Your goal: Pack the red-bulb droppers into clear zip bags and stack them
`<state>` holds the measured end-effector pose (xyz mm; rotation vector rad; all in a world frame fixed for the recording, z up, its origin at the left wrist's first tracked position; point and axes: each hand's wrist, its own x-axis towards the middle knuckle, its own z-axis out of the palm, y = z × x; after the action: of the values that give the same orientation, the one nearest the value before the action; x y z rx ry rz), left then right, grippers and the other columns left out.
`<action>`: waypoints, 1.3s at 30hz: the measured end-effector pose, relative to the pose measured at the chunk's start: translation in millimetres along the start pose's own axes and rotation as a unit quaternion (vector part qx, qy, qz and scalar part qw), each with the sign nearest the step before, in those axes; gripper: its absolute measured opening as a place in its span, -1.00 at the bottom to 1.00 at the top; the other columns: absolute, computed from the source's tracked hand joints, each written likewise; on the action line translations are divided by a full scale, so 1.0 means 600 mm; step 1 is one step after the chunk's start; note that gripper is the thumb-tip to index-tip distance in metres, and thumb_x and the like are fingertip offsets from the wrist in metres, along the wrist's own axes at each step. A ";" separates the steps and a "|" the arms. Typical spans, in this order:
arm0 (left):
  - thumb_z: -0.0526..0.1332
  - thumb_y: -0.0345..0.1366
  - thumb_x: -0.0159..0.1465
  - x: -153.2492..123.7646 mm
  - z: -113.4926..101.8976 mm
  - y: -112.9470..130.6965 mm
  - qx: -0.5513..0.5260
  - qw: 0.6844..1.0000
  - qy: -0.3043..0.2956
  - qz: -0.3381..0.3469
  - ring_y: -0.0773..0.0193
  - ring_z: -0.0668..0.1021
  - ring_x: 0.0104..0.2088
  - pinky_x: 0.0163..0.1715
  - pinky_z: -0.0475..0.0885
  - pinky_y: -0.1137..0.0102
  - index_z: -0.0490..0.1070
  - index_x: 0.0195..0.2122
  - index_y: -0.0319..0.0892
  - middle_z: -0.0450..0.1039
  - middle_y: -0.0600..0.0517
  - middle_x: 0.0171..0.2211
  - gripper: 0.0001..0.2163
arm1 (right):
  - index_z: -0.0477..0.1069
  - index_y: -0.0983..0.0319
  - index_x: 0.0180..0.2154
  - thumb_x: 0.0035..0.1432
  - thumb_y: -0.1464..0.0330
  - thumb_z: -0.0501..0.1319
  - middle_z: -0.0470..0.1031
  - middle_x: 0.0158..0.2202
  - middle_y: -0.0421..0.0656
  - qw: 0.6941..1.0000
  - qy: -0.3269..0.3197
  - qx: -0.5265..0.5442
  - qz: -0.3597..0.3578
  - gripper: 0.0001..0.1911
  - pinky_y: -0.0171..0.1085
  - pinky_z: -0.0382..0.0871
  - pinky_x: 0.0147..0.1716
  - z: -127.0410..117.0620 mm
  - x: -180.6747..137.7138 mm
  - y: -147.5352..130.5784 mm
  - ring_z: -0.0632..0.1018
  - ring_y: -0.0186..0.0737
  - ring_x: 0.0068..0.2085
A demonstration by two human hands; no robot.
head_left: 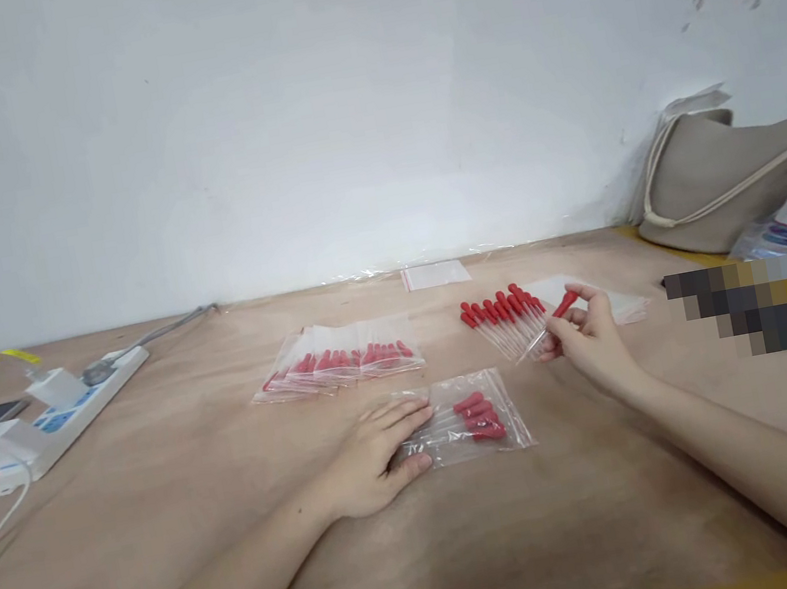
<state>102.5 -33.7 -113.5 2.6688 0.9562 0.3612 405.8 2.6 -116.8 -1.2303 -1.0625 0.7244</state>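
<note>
Under my left hand lies a clear zip bag with several red-bulbed droppers inside. The hand rests on the bag's left end, fingers stretched out and thumb apart. My right hand, off to the right, pinches a single glass dropper with a red rubber bulb, its clear tube slanting down to the left. Just beside it, a row of loose droppers lies on the table, bulbs pointing away from me. The tips of some tubes are hard to make out.
Filled bags overlap at the centre left. Flat bags lie behind my right hand, and another stack is by the wall. A power strip with cables is at left. A grey bag stands at right, near a blurred-out patch.
</note>
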 end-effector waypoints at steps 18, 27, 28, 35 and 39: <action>0.07 -0.16 0.27 -0.003 -0.003 0.004 -0.010 1.000 0.015 0.001 0.11 0.18 0.17 0.13 0.13 0.14 -0.06 0.22 -0.01 0.05 0.01 0.20 -0.49 | 0.20 0.23 -0.36 -0.19 0.26 0.32 0.41 -0.47 -0.27 0.954 -0.227 0.089 0.175 -0.62 -0.41 0.36 -0.58 0.037 -0.064 0.003 0.43 -0.46 -0.57; 0.07 -0.18 0.28 -0.003 -0.002 0.003 -0.002 1.000 0.014 0.004 0.13 0.18 0.17 0.12 0.13 0.15 -0.07 0.22 0.00 0.04 0.02 0.21 -0.49 | 0.47 0.29 -0.25 -0.17 0.21 0.30 0.37 -0.67 -0.29 0.936 -0.305 -0.015 0.175 -0.59 -0.49 0.13 -0.73 0.045 -0.061 -0.007 0.30 -0.50 -0.67; 0.07 -0.18 0.28 -0.003 -0.002 0.003 -0.003 1.000 0.014 0.003 0.12 0.18 0.17 0.12 0.14 0.15 -0.07 0.22 0.00 0.04 0.02 0.21 -0.49 | 0.48 0.29 -0.26 -0.18 0.21 0.30 0.37 -0.68 -0.29 0.941 -0.291 -0.013 0.173 -0.60 -0.49 0.12 -0.75 0.048 -0.061 -0.007 0.28 -0.51 -0.68; 0.05 -0.18 0.28 -0.002 -0.004 0.006 0.001 1.000 0.014 0.002 0.12 0.19 0.16 0.12 0.14 0.14 -0.05 0.22 0.00 0.06 0.01 0.20 -0.51 | 0.42 0.29 -0.43 -0.21 0.20 0.31 0.35 -0.70 -0.30 0.969 -0.182 -0.006 0.166 -0.69 -0.47 0.07 -0.83 0.068 -0.064 -0.003 0.24 -0.50 -0.76; 0.05 -0.18 0.28 -0.002 -0.004 0.006 0.002 1.000 0.018 0.009 0.11 0.20 0.16 0.12 0.15 0.14 -0.05 0.22 0.00 0.07 0.01 0.20 -0.51 | 0.40 0.27 -0.52 -0.28 0.21 0.35 0.43 -0.65 -0.25 0.964 -0.210 0.013 0.164 -0.70 -0.39 0.25 -0.75 0.074 -0.069 -0.004 0.36 -0.40 -0.71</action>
<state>102.8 -36.6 -110.0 2.6840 0.9458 0.4132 349.4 -18.0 -124.9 -1.2762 -1.1958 1.2938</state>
